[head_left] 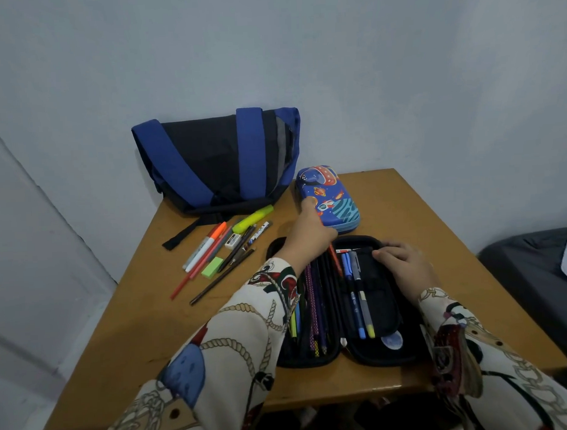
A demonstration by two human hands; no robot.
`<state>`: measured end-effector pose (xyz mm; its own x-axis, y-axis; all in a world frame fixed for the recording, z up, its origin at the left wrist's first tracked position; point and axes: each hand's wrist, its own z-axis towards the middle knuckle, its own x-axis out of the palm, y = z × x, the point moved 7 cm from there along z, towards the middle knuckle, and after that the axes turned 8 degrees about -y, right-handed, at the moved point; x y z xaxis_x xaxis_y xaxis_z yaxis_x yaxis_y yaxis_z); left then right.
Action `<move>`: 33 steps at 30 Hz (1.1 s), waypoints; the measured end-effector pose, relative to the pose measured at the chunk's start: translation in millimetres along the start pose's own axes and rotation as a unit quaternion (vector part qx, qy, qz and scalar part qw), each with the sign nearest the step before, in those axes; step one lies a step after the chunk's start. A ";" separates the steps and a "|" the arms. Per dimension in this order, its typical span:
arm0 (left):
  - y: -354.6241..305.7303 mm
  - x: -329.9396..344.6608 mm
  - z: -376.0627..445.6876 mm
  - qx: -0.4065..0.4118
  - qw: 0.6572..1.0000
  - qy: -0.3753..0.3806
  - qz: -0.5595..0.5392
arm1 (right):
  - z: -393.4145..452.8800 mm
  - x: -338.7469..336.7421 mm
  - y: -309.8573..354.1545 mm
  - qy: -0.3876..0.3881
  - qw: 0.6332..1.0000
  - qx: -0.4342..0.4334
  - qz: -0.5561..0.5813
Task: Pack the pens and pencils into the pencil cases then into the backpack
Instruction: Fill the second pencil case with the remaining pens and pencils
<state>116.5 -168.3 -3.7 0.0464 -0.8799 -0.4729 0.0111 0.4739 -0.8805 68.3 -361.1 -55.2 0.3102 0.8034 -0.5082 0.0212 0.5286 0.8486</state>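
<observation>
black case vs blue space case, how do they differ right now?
The black case lies unzipped and open flat with pens inside; the blue space case is closed. The black one is plain and nearer; the blue one is printed and farther back. The right hand rests on the black one, the left hand touches the blue one. Both sit on the table.

left hand's fingers (311,225) hidden behind it, eraser (234,241) print illegible

Wooden table (437,228), two erasers (212,267), dark bed (535,270).
</observation>
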 end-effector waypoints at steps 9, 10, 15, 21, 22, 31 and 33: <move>-4.8 8.8 3.0 0.004 0.983 0.055 0.175 | 0.2 0.5 0.1 -0.001 1.000 -0.004 0.005; -4.8 8.7 2.6 0.003 0.980 0.059 0.191 | 0.3 1.2 -0.7 0.000 1.000 -0.005 0.003; -4.4 15.4 -2.5 -0.004 0.965 0.103 0.240 | -0.4 0.0 1.1 0.001 1.000 -0.008 -0.006; -5.2 19.0 -5.6 0.042 0.957 0.104 0.267 | -0.5 -0.6 -0.7 -0.002 1.000 0.001 -0.011; -3.5 18.2 -6.4 0.042 0.958 0.103 0.264 | -0.2 -0.6 -0.8 -0.003 1.000 0.002 -0.009; -1.5 8.1 -6.2 0.012 0.989 0.005 0.150 | -3.0 -1.2 4.6 0.003 1.000 0.000 -0.019; 0.5 9.9 -7.1 0.000 0.987 0.004 0.160 | -2.6 -1.2 4.2 0.002 1.000 -0.001 -0.020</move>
<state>109.9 -177.1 -9.0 0.0406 -0.6848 -0.7276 -0.0022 0.7281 -0.6854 65.6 -359.1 -51.4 0.3062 0.7821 -0.5428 0.0312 0.5616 0.8268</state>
